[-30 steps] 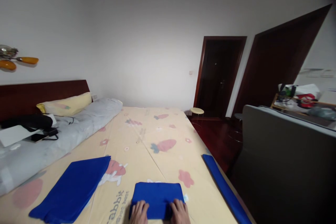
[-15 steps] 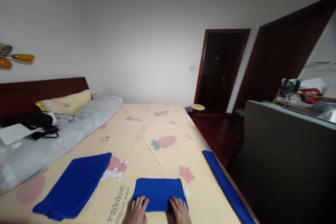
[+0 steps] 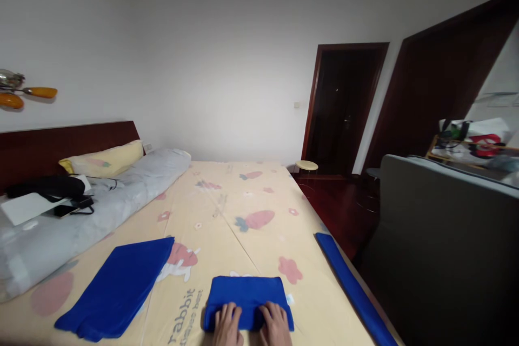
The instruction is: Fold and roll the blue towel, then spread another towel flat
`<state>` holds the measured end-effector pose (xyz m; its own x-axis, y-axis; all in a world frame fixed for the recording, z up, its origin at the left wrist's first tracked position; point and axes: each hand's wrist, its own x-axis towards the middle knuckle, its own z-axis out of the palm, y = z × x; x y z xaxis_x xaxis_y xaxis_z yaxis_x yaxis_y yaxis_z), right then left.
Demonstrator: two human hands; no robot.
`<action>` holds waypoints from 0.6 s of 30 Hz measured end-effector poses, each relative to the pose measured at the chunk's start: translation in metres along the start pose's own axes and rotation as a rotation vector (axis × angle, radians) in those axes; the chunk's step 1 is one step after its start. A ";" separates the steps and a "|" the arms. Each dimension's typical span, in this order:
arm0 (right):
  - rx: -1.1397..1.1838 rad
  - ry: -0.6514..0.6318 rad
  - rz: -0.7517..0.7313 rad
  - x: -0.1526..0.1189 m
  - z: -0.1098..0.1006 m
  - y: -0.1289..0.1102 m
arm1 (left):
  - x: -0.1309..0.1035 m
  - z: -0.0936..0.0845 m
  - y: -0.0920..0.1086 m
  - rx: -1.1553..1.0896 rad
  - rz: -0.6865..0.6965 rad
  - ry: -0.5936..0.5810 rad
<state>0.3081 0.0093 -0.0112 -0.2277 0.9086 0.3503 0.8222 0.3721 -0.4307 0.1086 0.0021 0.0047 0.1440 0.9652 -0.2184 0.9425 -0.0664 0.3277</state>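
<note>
A folded blue cloth lies flat on the bed in front of me. Along its near edge, my left hand rests on the left half, fingers slightly bent and lying on top of the fabric. My right hand sits on the right half in much the same pose, its fingertips pressing on the cloth. Neither hand lifts the fabric. Over to the left is a larger flat blue cloth with an uneven near end. A long narrow blue strip of cloth stretches along the bed's right edge.
The bed has a cream sheet with carrot and rabbit prints. At its head are a rolled grey quilt, a yellow pillow and a phone. A dark grey panel stands right; a stool is beyond.
Both hands have slid over the folded cloth, the left one inward to the right from the corner. The cloth keeps its shape and place on the bed. The view has shifted slightly.
</note>
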 end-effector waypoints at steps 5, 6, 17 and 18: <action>0.034 -0.003 0.059 0.011 0.023 -0.029 | 0.017 0.025 0.024 -0.017 0.009 -0.088; 0.032 -0.044 0.061 0.010 0.024 -0.023 | 0.017 0.024 0.021 -0.008 0.003 -0.083; -0.095 -0.131 0.098 -0.027 -0.007 0.064 | -0.024 -0.020 -0.069 0.156 -0.045 0.112; -0.109 -0.104 0.100 -0.027 -0.006 0.063 | -0.024 -0.020 -0.070 0.166 -0.050 0.122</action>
<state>0.3692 0.0074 -0.0432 -0.1897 0.9570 0.2196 0.8939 0.2609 -0.3645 0.0329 -0.0117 0.0051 0.0672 0.9912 -0.1144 0.9857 -0.0482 0.1614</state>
